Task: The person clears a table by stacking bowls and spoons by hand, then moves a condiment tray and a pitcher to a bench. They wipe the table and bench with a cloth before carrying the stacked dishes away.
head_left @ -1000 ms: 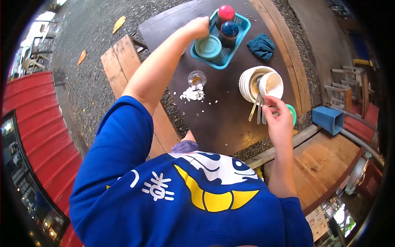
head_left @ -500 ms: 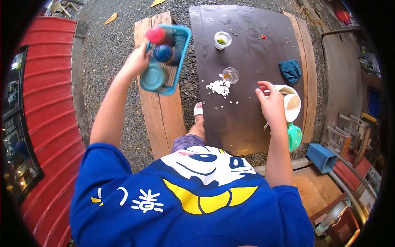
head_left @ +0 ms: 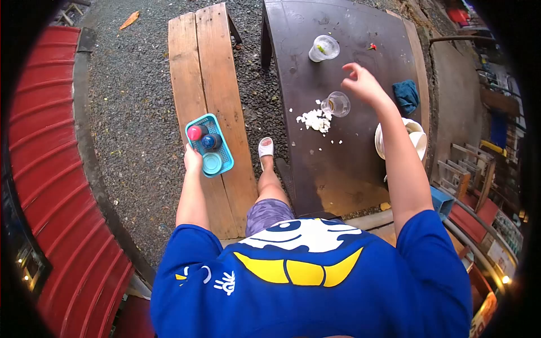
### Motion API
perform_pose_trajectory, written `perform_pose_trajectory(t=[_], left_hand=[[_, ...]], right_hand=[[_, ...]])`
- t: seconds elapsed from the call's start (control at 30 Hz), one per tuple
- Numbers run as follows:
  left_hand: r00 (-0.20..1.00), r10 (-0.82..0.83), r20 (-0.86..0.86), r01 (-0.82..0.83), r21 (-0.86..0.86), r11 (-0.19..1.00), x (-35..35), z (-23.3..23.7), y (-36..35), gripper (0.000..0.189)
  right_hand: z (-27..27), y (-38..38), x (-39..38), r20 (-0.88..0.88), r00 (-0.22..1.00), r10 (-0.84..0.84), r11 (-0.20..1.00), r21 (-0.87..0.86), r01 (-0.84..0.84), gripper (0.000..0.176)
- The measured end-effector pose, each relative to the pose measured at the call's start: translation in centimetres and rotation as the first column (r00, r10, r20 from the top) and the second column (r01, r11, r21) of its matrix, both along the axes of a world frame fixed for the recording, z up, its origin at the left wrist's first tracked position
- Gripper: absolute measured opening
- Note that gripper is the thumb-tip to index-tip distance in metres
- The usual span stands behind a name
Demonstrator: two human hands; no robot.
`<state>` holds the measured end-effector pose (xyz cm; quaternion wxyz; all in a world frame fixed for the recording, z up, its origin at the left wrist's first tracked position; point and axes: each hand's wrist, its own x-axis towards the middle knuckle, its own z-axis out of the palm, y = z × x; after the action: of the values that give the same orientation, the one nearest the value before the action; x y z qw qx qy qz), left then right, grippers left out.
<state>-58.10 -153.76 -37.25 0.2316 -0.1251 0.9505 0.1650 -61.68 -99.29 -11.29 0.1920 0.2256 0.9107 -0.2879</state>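
Note:
My left hand (head_left: 193,159) grips the near left edge of a teal basket (head_left: 226,159) at the wooden bench. Inside the basket are a bottle with a pink-red cap (head_left: 195,133), one with a blue cap (head_left: 210,141) and a round teal container (head_left: 212,163). Over the dark table (head_left: 349,180) my right hand (head_left: 358,81) is raised with nothing in it, its fingers apart and bent. It is between a clear cup with something green inside (head_left: 324,49) and a second clear cup (head_left: 336,105). White pieces (head_left: 315,121) lie scattered beside the second cup.
A dark teal cloth (head_left: 406,96) lies near the table's far right edge, with white bowls (head_left: 416,139) below it, partly behind my right forearm. A red flower (head_left: 372,47) is farther up. The wooden bench (head_left: 217,67) runs along the table's left side.
The basket has gone down to the bench with my left hand still on it. My right hand has moved away from the white bowls, up toward the cups.

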Motion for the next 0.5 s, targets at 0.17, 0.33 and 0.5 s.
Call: perform_pose_trajectory(t=[0.17,0.33,0.5], left_hand=[[0.995,0.101,-0.025,-0.101,0.01,0.995,2.1,-3.4,0.0,0.032],[0.995,0.103,0.006,-0.103,0.01,0.995,2.4,-4.9,-0.8,0.042],[0.996,0.09,0.017,-0.092,0.091,0.992,1.8,-3.5,-1.2,0.045]], right_hand=[[-0.2,-5.9,4.5,0.026,0.987,0.161,0.979,0.122,-0.163,0.083],[-0.8,-4.9,0.3,-0.495,0.856,0.149,0.941,0.338,0.032,0.08],[-4.8,-2.1,-7.9,-0.343,0.892,0.295,0.922,0.346,-0.171,0.064]])
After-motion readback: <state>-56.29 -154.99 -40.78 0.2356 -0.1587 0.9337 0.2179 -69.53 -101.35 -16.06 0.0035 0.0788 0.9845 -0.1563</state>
